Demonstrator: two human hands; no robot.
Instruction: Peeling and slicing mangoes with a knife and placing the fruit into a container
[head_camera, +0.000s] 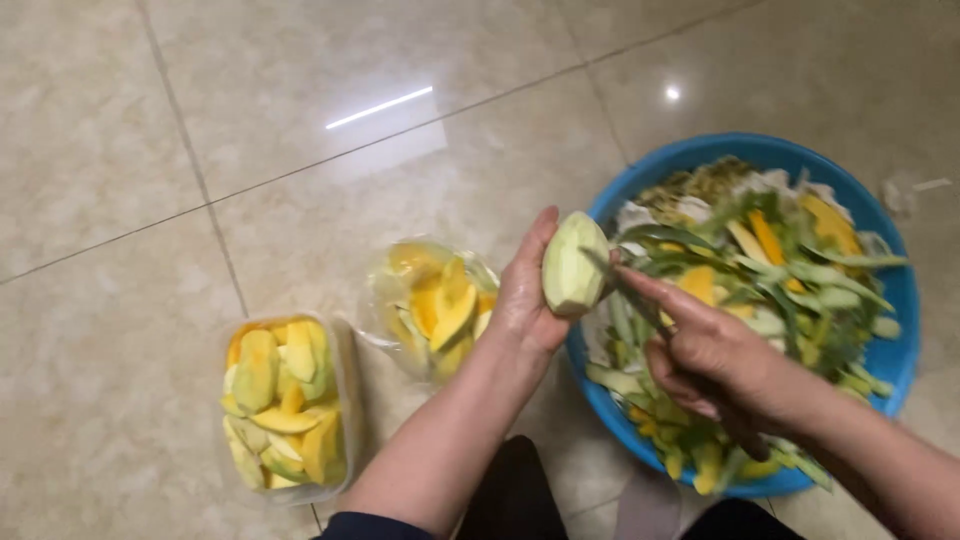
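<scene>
My left hand holds a peeled pale green mango upright over the rim of a blue basin. My right hand grips a knife, its forefinger stretched along the blade, and the blade's tip meets the mango's right side. The knife's dark handle sticks out below the fist. The basin is filled with green and yellow mango peels.
A clear plastic bag of yellow mango slices sits on the beige tiled floor left of my left hand. Further left stands a clear rectangular container full of yellow-green mango slices. Dark clothing shows at the bottom edge.
</scene>
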